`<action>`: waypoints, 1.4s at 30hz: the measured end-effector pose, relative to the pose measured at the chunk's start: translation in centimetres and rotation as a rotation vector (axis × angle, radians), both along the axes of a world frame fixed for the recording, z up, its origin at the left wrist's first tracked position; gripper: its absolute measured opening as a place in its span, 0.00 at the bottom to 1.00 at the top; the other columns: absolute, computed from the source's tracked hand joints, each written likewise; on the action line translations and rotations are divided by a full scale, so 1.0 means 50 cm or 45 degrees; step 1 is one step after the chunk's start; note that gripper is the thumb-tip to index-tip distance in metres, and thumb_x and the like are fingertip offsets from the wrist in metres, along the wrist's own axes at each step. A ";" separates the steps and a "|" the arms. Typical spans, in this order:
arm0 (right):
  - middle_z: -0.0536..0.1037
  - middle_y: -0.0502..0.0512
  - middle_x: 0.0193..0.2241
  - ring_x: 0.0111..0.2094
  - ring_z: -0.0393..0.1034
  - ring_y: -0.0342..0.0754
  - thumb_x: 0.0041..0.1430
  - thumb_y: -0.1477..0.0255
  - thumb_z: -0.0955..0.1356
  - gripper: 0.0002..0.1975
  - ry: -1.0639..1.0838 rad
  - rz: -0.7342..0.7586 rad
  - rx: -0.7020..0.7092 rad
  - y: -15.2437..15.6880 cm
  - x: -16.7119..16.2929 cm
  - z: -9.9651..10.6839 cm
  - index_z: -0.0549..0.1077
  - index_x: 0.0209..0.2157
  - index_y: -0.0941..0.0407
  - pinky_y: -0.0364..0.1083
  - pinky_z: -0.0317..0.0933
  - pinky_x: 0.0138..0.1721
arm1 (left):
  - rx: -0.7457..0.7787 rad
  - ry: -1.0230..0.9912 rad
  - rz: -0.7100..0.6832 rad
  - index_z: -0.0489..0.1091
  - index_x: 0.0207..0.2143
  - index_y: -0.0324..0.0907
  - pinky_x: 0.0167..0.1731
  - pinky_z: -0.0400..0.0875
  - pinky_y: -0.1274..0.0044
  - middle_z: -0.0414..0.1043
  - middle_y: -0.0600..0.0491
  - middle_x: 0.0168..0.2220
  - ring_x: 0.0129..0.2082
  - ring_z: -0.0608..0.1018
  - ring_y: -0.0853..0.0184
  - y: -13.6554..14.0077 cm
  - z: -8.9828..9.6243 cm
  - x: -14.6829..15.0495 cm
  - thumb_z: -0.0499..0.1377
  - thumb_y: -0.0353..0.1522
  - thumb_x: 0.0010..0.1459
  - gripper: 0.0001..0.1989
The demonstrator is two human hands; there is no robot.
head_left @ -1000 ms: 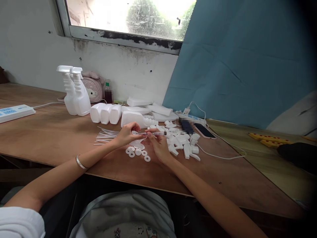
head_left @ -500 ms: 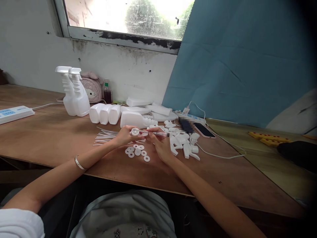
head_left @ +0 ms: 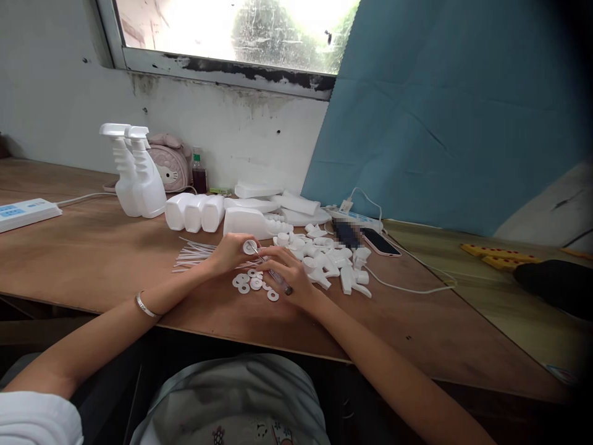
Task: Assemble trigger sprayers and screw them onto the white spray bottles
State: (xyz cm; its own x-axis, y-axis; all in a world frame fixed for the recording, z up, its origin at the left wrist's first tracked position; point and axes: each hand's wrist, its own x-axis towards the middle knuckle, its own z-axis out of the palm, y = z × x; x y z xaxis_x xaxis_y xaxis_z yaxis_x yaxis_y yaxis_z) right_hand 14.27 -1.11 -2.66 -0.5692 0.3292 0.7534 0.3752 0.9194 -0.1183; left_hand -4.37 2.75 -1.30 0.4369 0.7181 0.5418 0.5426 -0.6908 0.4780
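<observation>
My left hand [head_left: 227, 253] is closed around a white spray nozzle head [head_left: 250, 247], its round collar opening turned toward me. In my right hand [head_left: 297, 278] is a thin screwdriver [head_left: 280, 282] with a clear handle. Its metal tip reaches into the collar, where a white ring shows. Below both hands lie several flat white washers [head_left: 256, 283] on the table. Thin white tubes [head_left: 191, 253] are scattered beside my left wrist. A pile of white spray heads [head_left: 343, 256] lies just past my right hand.
White bottles [head_left: 250, 224] lie on their sides behind my hands. Two spray bottles [head_left: 147, 185] with heads on stand at the left. A pink bag [head_left: 170, 167], a small dark bottle [head_left: 199, 178], power strips [head_left: 28, 213] and a phone [head_left: 380, 241] with a cable are around them.
The screwdriver has swung from lying nearly level across the collar to pointing into it, handle now lower and nearer me. My right hand has turned with it; my left hand stays almost still.
</observation>
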 end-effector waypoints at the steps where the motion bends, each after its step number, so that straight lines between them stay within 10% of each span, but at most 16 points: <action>1: 0.70 0.56 0.42 0.44 0.66 0.48 0.54 0.79 0.63 0.08 0.002 0.008 -0.003 -0.001 0.000 0.000 0.69 0.34 0.53 0.49 0.63 0.44 | 0.025 0.043 0.012 0.71 0.30 0.37 0.28 0.64 0.82 0.73 0.53 0.28 0.27 0.73 0.70 0.001 0.000 -0.001 0.59 0.36 0.49 0.10; 17: 0.69 0.54 0.33 0.38 0.68 0.45 0.53 0.80 0.62 0.08 0.048 -0.005 -0.055 -0.016 -0.011 0.008 0.68 0.32 0.54 0.44 0.64 0.37 | 0.209 0.288 0.119 0.71 0.26 0.38 0.25 0.63 0.80 0.72 0.50 0.25 0.24 0.72 0.68 0.007 -0.011 -0.001 0.58 0.42 0.50 0.15; 31: 0.74 0.51 0.28 0.38 0.71 0.47 0.48 0.79 0.65 0.07 0.401 0.054 -0.883 -0.014 0.019 0.065 0.73 0.24 0.55 0.45 0.62 0.41 | 0.490 0.277 -0.008 0.67 0.19 0.37 0.20 0.59 0.81 0.68 0.51 0.19 0.19 0.69 0.72 -0.002 -0.012 -0.003 0.56 0.40 0.51 0.16; 42: 0.76 0.51 0.31 0.40 0.71 0.48 0.49 0.78 0.64 0.05 0.436 0.135 -1.101 0.006 0.036 0.059 0.72 0.25 0.56 0.48 0.61 0.44 | 0.443 0.385 -0.097 0.67 0.20 0.38 0.23 0.62 0.80 0.69 0.51 0.21 0.22 0.71 0.70 -0.001 -0.005 -0.009 0.54 0.43 0.52 0.18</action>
